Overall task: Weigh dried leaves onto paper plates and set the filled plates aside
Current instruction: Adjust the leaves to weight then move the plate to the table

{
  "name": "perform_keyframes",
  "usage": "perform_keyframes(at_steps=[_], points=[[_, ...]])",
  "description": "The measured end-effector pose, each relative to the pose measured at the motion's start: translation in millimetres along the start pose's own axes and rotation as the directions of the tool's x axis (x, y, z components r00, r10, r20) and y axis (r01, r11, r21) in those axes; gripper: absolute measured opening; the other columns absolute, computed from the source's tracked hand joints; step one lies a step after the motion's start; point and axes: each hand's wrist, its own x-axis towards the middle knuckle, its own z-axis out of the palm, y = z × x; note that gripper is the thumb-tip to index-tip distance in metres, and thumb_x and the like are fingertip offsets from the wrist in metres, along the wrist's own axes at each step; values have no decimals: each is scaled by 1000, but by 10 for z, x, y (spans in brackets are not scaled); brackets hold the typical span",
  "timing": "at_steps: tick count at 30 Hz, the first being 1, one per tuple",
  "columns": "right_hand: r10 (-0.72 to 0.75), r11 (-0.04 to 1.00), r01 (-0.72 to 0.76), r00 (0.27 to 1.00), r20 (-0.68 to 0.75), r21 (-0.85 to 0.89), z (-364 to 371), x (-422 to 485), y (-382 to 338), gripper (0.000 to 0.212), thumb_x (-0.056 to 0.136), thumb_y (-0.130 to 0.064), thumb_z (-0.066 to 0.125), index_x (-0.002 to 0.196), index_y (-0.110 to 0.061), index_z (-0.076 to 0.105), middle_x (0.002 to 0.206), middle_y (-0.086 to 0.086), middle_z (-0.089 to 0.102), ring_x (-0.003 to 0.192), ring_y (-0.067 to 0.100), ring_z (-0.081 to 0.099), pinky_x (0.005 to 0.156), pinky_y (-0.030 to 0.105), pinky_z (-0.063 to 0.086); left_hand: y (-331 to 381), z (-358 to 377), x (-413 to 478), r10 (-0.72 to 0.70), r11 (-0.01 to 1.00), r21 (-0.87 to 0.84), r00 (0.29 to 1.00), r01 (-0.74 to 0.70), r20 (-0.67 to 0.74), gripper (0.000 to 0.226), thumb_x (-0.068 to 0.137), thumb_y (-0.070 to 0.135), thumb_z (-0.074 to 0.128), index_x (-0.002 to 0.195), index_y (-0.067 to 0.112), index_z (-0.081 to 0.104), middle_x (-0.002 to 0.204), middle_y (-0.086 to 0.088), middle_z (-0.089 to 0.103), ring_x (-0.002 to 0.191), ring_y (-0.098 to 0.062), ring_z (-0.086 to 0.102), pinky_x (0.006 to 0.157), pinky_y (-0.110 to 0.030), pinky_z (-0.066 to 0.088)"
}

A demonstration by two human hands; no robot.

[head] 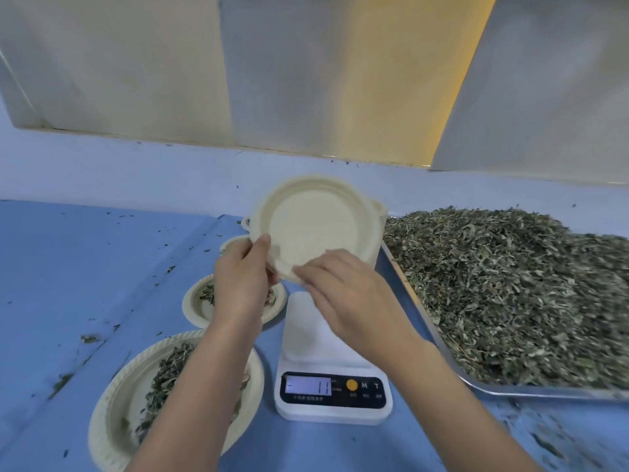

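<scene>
Both hands hold up a few nested cream paper plates (315,224), tilted toward me above the white scale (332,362). My left hand (242,277) grips the lower left rim, thumb on the inside. My right hand (347,291) pinches the lower rim with its fingertips. The scale's platform is bare and its display shows a minus sign and 11. Three plates with dried leaves lie in a row to the left: a near one (115,413), a middle one (195,301), and a far one (231,242), mostly hidden. Dried leaves (517,287) are heaped on the right.
The leaves fill a metal tray (510,391) whose rim runs close to the scale's right side. A stack of more paper plates (380,216) stands behind the held ones. Leaf crumbs are scattered over the blue table cover (68,267). A wall rises behind the table.
</scene>
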Motion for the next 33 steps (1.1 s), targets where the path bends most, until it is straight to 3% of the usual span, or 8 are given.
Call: perform_keyframes(at_steps=[2,4,6,8,12,17,24,33], points=[[168,982,-167,986,-7,82,-82,-22,-21,27,89,-28,62,108,-11,70,106,0,70,104,21,58,105,44,39,-27,-36,-11,-19,998,65,999,17,40,28,93,22,57,70,5,58,46,3,47,40,-9,43,55,-30,38],[497,852,-481,868,-27,205,-178,-3,7,39,94,-34,55,127,-15,59,134,-3,54,128,16,38,114,32,21,-42,-76,-23,-65,994,90,994,57,86,21,92,21,57,81,4,62,54,-2,49,41,-11,45,56,-31,38],[737,638,-699,676,3,323,-265,-5,85,39,98,-27,50,136,-19,48,135,-13,48,131,5,33,104,12,20,-38,-99,-53,-107,991,101,984,94,139,15,93,19,57,90,5,62,62,-7,52,43,-12,45,54,-30,40],[823,456,-733,563,74,505,-313,-52,165,23,98,-19,47,117,-30,57,103,-30,59,104,-10,53,80,6,39,-41,-104,-90,-122,990,93,978,107,172,12,93,15,57,102,19,62,60,-3,58,42,-12,46,49,-26,44],[873,290,-786,451,184,546,-255,-200,234,25,98,-28,44,86,-24,65,87,-9,67,80,8,60,69,30,44,-79,-117,-151,-118,969,235,978,75,172,20,93,16,56,94,35,61,49,5,61,36,-7,50,42,-20,46],[916,235,-925,313,249,299,-106,-346,316,55,99,-38,38,57,-2,42,58,16,51,57,22,45,54,32,30,-224,-172,-87,-142,876,476,985,80,96,42,96,39,45,66,14,61,42,3,59,41,-15,55,53,-28,43],[911,188,-970,231,340,156,52,-524,390,58,101,-40,33,52,-10,39,59,6,51,57,17,46,54,28,31,-482,-203,22,-291,872,430,954,234,72,41,97,39,42,74,11,62,57,-2,69,46,-23,56,52,-27,40],[893,195,-971,234,384,137,84,-537,380,59,102,-39,33,47,-16,32,50,-1,35,48,15,33,47,31,19,-498,-216,26,-369,858,411,926,308,76,31,98,36,43,89,14,63,59,-8,67,41,-18,57,47,-24,41]])
